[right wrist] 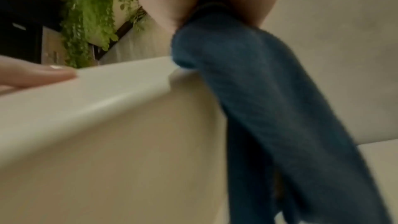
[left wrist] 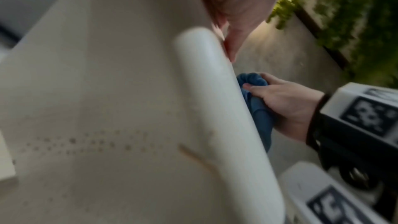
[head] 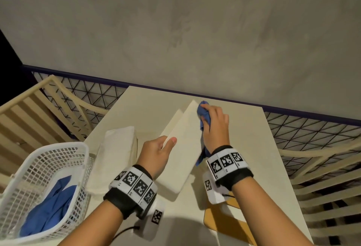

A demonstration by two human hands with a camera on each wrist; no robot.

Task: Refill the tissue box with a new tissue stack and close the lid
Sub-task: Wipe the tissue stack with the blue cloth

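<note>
The cream tissue box (head: 181,148) stands tilted on the pale table (head: 254,148). My left hand (head: 168,142) grips its left edge, thumb on top, the other fingers hidden behind. My right hand (head: 213,121) clutches a bunched blue cloth (head: 204,112) against the box's far right corner, with a tail hanging down the side. The left wrist view shows the box's rounded rim (left wrist: 215,91) with the cloth (left wrist: 258,108) behind it. In the right wrist view the cloth (right wrist: 269,108) drapes over the box wall (right wrist: 107,142). A white wrapped tissue stack (head: 117,152) lies left of the box.
A white plastic basket (head: 64,145) holding another blue cloth (head: 52,206) sits at the table's left front. A tan wooden board (head: 220,220) lies flat near the front edge under my right wrist. Slatted cream furniture and wire mesh flank the table; a grey wall stands behind.
</note>
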